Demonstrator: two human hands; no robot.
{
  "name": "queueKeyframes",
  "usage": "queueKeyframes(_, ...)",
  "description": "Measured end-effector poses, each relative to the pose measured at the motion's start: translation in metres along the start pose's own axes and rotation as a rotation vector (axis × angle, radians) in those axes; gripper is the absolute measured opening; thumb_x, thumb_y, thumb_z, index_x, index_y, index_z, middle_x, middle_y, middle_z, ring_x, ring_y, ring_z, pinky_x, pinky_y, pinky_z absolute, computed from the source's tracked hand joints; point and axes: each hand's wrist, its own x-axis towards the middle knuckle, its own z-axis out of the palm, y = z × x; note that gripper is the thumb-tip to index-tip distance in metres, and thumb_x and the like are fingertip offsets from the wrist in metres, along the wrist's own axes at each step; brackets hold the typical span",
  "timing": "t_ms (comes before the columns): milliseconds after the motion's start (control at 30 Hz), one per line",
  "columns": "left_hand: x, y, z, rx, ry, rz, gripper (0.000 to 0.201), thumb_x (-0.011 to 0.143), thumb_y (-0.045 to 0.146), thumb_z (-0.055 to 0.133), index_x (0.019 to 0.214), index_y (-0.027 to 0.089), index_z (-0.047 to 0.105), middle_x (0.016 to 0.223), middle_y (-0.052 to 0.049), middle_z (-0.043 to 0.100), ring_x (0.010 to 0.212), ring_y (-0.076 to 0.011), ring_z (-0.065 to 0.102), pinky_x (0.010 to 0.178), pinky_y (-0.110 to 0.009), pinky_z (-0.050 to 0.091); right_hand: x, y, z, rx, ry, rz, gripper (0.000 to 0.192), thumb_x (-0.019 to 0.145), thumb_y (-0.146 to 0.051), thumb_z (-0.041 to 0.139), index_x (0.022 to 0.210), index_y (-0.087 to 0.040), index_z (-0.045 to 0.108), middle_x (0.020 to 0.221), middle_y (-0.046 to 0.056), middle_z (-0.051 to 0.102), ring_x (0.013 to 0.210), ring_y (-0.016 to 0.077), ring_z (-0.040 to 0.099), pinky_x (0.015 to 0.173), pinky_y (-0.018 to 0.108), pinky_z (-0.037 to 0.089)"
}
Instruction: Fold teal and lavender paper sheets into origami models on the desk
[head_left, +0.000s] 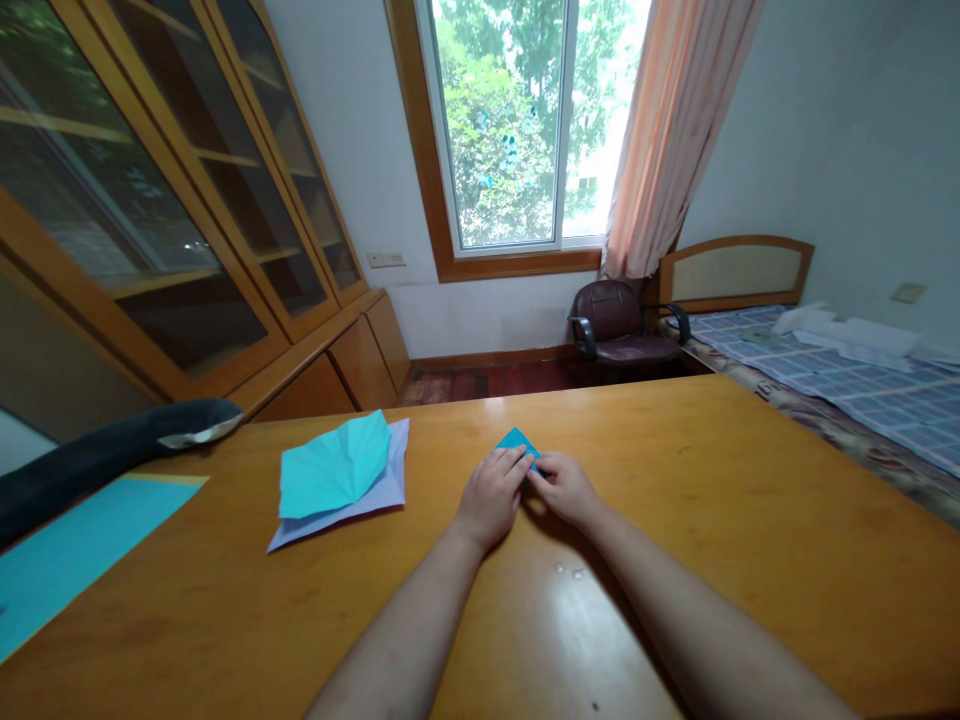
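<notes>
A small piece of folded blue paper [516, 437] lies on the wooden table, its pointed corner facing away from me. My left hand [491, 492] rests over its left and near part, fingers laid across the paper and pressing it down. From the right, my right hand [564, 487] pinches the paper's right edge between thumb and fingers. The two hands meet at the fingertips. Most of the paper's near side is hidden under them.
Creased turquoise paper [337, 465] lies on a lilac sheet [397, 470] at the left. Farther left are large turquoise sheets [82, 545] and a dark, long plush-like object [112, 445]. Beyond the table [750, 520] stand a glass-door cabinet [300, 330], an armchair [611, 320] and a bed [847, 350].
</notes>
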Motion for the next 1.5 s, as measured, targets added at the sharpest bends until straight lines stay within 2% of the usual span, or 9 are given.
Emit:
queueKeyframes(167, -0.001, 0.002, -0.001, 0.0, -0.032, -0.003, 0.04, 0.085, 0.015, 0.051, 0.123, 0.022, 0.056, 0.125, -0.007, 0.059, 0.113, -0.0238, 0.051, 0.096, -0.043, 0.046, -0.002, -0.002, -0.003, 0.015, 0.114, 0.085, 0.01, 0.08, -0.027, 0.051, 0.077, -0.019, 0.057, 0.067, 0.0, 0.059, 0.062, 0.0139, 0.052, 0.061, 0.025, 0.043)
queueKeyframes(367, -0.001, 0.01, -0.003, -0.027, -0.085, 0.088, 0.035, 0.084, 0.015, 0.053, 0.118, 0.024, 0.058, 0.124, -0.007, 0.058, 0.115, -0.0227, 0.049, 0.094, -0.041, 0.046, 0.001, 0.003, -0.005, 0.202, 0.109, 0.105, 0.028, 0.082, -0.028, 0.05, 0.106, -0.019, 0.061, 0.103, 0.008, 0.067, 0.088, 0.0192, 0.062, 0.083, 0.035, 0.049)
queueKeyframes(467, 0.0, 0.014, -0.005, -0.037, -0.096, 0.11, 0.033, 0.087, 0.018, 0.051, 0.118, 0.024, 0.058, 0.122, -0.007, 0.059, 0.113, -0.0218, 0.05, 0.093, -0.04, 0.046, 0.001, 0.005, -0.006, 0.2, 0.109, 0.088, 0.032, 0.08, -0.025, 0.049, 0.108, -0.019, 0.064, 0.108, 0.009, 0.067, 0.1, 0.0219, 0.061, 0.093, 0.04, 0.046)
queueKeyframes(700, 0.0, 0.014, -0.004, 0.007, -0.07, 0.131, 0.03, 0.09, 0.02, 0.047, 0.117, 0.023, 0.06, 0.123, -0.008, 0.059, 0.113, -0.0232, 0.05, 0.095, -0.042, 0.044, 0.0, 0.007, -0.008, 0.079, 0.127, -0.075, 0.053, 0.066, -0.008, 0.044, 0.113, -0.02, 0.065, 0.116, 0.008, 0.065, 0.111, 0.0221, 0.057, 0.102, 0.043, 0.041)
queueKeyframes(833, -0.001, 0.012, -0.003, 0.036, -0.044, 0.125, 0.029, 0.089, 0.021, 0.048, 0.115, 0.023, 0.061, 0.121, -0.009, 0.059, 0.111, -0.0235, 0.051, 0.093, -0.042, 0.045, -0.001, 0.004, -0.008, 0.021, 0.121, -0.128, 0.061, 0.063, -0.005, 0.044, 0.119, -0.021, 0.062, 0.121, 0.008, 0.063, 0.115, 0.0223, 0.055, 0.104, 0.044, 0.04)
queueKeyframes(1033, 0.0, 0.012, -0.001, 0.047, -0.027, 0.13, 0.026, 0.089, 0.022, 0.048, 0.111, 0.023, 0.063, 0.114, -0.01, 0.061, 0.106, -0.0234, 0.053, 0.089, -0.041, 0.047, -0.002, -0.001, -0.008, -0.006, 0.115, -0.148, 0.063, 0.065, -0.004, 0.043, 0.124, -0.021, 0.059, 0.123, 0.008, 0.062, 0.116, 0.0223, 0.054, 0.104, 0.044, 0.041)
queueKeyframes(1500, 0.0, 0.015, 0.0, 0.06, -0.051, 0.131, 0.021, 0.09, 0.02, 0.045, 0.101, 0.019, 0.063, 0.098, -0.009, 0.064, 0.093, -0.0214, 0.057, 0.08, -0.038, 0.047, -0.003, -0.003, -0.009, -0.039, 0.089, -0.188, 0.072, 0.06, -0.002, 0.042, 0.128, -0.022, 0.056, 0.129, 0.007, 0.058, 0.12, 0.0223, 0.051, 0.106, 0.045, 0.039)
